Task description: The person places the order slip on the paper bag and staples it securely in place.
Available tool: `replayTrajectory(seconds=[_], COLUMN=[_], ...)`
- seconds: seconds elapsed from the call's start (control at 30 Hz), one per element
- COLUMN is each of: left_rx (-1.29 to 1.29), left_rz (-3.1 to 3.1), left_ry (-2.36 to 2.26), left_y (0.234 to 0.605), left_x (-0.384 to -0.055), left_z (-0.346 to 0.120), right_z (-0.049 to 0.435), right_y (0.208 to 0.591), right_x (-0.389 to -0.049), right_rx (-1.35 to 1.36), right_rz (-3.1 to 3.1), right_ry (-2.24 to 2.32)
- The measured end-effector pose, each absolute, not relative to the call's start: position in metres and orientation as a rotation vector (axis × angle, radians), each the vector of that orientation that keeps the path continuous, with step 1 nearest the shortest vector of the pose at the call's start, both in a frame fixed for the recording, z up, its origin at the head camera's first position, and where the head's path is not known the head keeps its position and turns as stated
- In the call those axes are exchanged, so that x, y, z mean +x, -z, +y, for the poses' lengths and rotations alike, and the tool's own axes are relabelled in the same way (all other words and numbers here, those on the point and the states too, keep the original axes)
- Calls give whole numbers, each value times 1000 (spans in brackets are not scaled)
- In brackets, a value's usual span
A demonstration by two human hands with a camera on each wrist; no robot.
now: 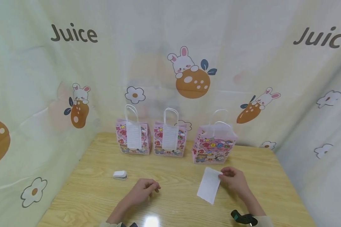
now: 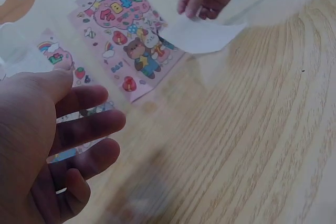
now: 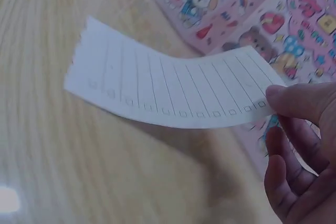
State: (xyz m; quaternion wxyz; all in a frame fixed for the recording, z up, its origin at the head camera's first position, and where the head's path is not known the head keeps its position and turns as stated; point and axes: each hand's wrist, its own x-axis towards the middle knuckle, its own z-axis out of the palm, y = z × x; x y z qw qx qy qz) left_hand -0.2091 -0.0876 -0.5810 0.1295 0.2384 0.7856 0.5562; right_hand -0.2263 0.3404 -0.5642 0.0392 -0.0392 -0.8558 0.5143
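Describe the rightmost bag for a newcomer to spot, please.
At the back of the wooden table, find the pink bag at the row's right end, beyond the paper in the right hand. Both neighbouring bags bear white slips in front; this one has none.

Smooth, glossy wood-grain table (image 1: pixel 179 189); above it, matt paper slip (image 1: pixel 209 186); on it, paper bags (image 1: pixel 214 148), plastic stapler (image 1: pixel 119 174); behind it, creased cloth backdrop (image 1: pixel 147 37).
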Motion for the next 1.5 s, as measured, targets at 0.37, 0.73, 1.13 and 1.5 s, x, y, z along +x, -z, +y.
replayTrajectory(seconds=[0.37, 0.73, 1.13, 1.5], left_rx=[633, 659, 699, 835], left_rz=[2271, 2253, 2304, 2478], left_ry=[-1626, -1622, -1556, -1447], left_y=[579, 585, 583, 542], left_x=[-213, -211, -218, -268], left_z=[-93, -95, -92, -47], right_z=[344, 361, 359, 332], right_y=[496, 453, 462, 472], right_x=[-238, -260, -287, -297], right_rx=[160, 196, 233, 210], right_rz=[-2471, -2360, -2369, -2137], right_ry=[-1122, -995, -1105, -1137])
